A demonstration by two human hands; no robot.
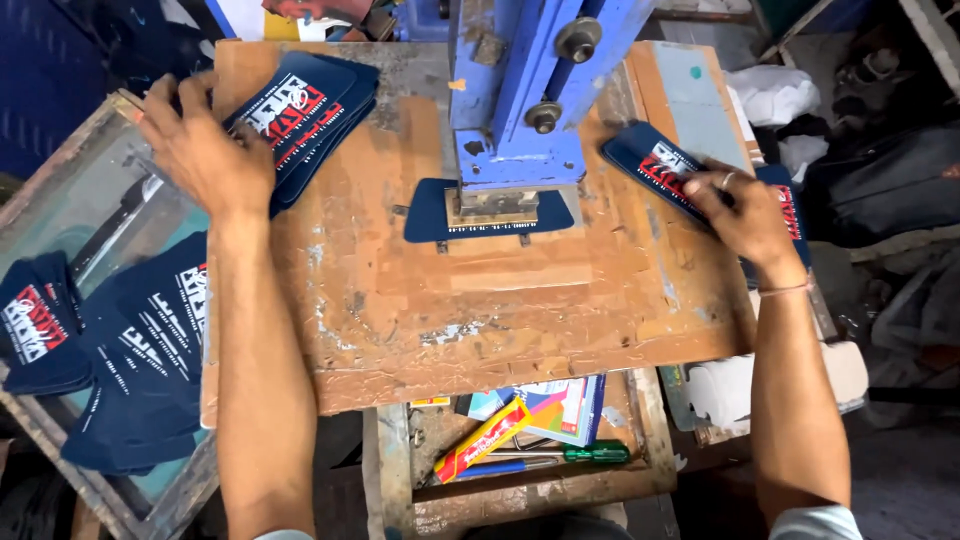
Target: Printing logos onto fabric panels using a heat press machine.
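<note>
The right hand (745, 215) presses flat, fingers spread, on a navy printed piece (655, 165) at the tabletop's (520, 310) right edge; the left hand (200, 150) lies open on the stack of printed pieces (315, 105) far left. Thin, light and flexible, they look best pinched by an edge, clear of the print

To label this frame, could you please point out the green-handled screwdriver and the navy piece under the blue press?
Green-handled screwdriver (596, 453), head view, on its handle.
Navy piece (425, 212), head view, on its left end.

Navy printed pcs: fanned stack (305, 110) top-left, another (668, 170) right, poss. a stack too.
</note>
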